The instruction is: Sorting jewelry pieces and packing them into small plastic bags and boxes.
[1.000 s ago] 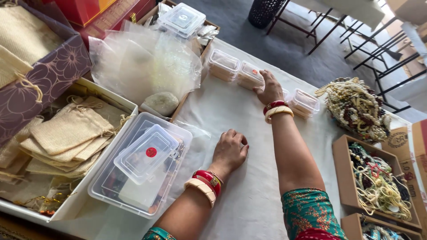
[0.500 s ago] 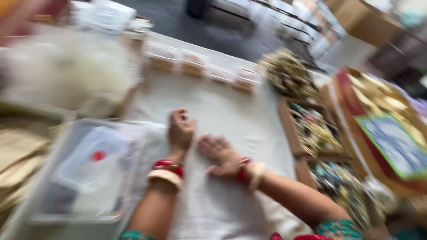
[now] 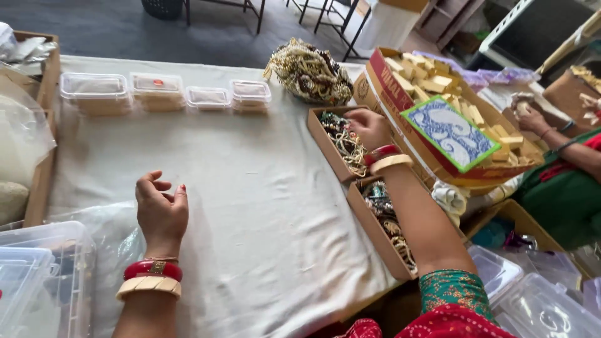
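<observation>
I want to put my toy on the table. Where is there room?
The white cloth is bare between the left hand and the jewellery trays, below the row of small tubs. The right side is crowded with trays, a bead pile and a big box.

Open white worktop mid-frame, free passage between both hands. Blocked at 12 o'clock by a row of lidded plastic boxes and a jewellery heap. 3 o'clock: cardboard trays and a big carton. 8 o'clock: clear tubs.
</observation>
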